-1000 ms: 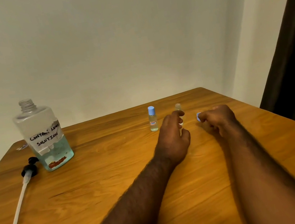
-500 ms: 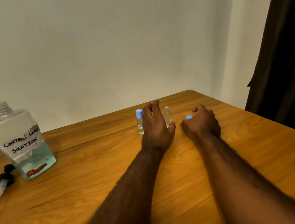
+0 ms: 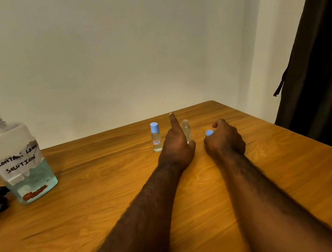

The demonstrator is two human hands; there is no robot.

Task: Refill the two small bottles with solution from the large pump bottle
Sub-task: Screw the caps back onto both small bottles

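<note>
Uncapping step: right hand (image 3: 223,140) pinches blue cap (image 3: 209,132); left hand (image 3: 177,146), fingers spread, holds nothing beside uncapped bottle (image 3: 186,130) at 12 o'clock. Next, likely pouring.

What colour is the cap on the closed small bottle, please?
Light blue; the cap shows clearly in the head view.

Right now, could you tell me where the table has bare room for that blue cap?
Bare wood spans between the large bottle and the left hand, and right of the right hand. Around the small bottles it is crowded.
</note>
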